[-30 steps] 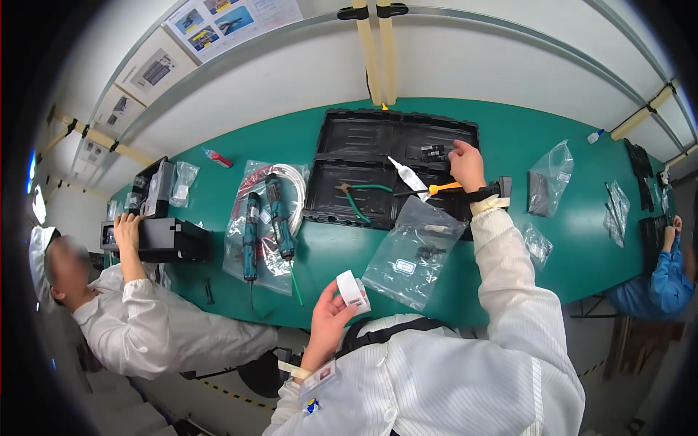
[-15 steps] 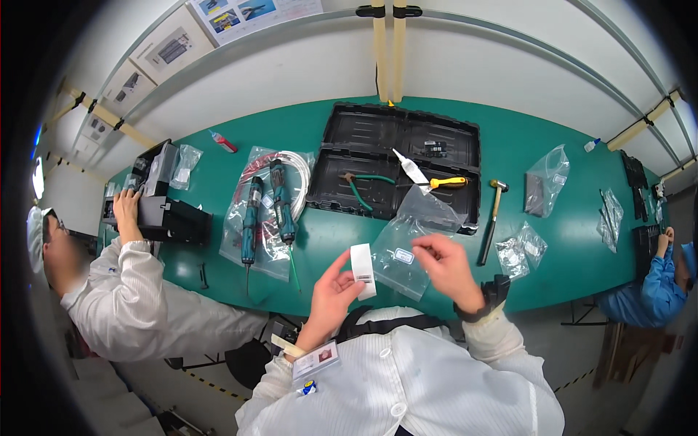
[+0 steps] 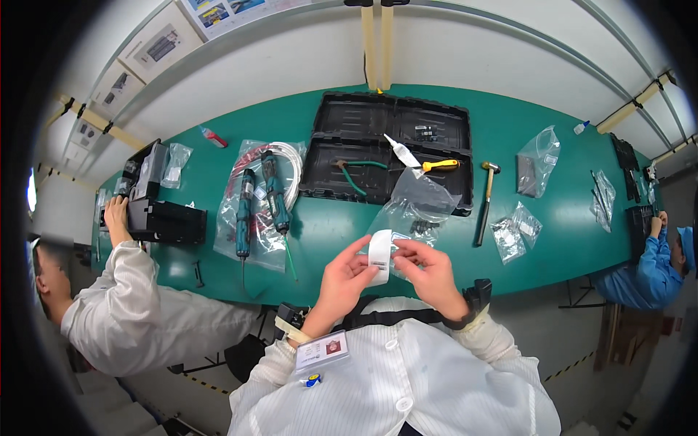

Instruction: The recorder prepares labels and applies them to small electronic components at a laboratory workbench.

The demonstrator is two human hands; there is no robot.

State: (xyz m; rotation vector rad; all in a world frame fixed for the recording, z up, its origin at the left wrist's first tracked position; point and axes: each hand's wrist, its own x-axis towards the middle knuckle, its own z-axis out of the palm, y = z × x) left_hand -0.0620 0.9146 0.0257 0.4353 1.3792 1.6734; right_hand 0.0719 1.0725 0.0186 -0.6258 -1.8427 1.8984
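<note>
My left hand (image 3: 346, 276) pinches a white paper label strip (image 3: 379, 251) with dark print near its lower end. Close at its right edge, my right hand (image 3: 433, 275) has thumb and forefinger drawn together, seemingly gripping that edge. Behind the strip lies a clear plastic bag (image 3: 408, 198) with small dark parts in it; its white label is partly covered by the strip and my fingers. Beyond is an open black plastic case (image 3: 313, 173) holding green-handled pliers (image 3: 352, 174), a white nozzle tube (image 3: 402, 152) and a yellow-handled screwdriver (image 3: 440, 166).
Two teal power screwdrivers (image 3: 272, 190) rest on a bag of coiled tubing (image 3: 292, 163) to the left. A hammer (image 3: 485, 203) and small-part bags (image 3: 509, 240) lie right. Co-workers sit at both sides, the left one touching a black box (image 3: 166, 221).
My right hand has moved left and down from above the bag to the strip's edge. The strip and my left hand have shifted slightly right, and the view has tilted a little.
</note>
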